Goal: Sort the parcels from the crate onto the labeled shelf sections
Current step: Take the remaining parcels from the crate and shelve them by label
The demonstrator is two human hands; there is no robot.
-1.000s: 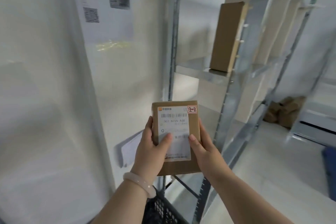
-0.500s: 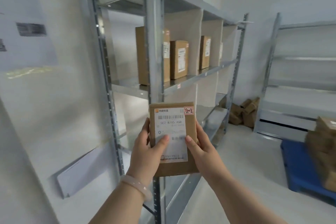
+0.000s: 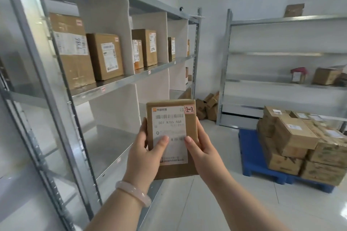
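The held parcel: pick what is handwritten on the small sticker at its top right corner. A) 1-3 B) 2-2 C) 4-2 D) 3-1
B: the sticker on the parcel, which the left hand and right hand hold upright by its sides, reads 2-2 in dark handwriting.
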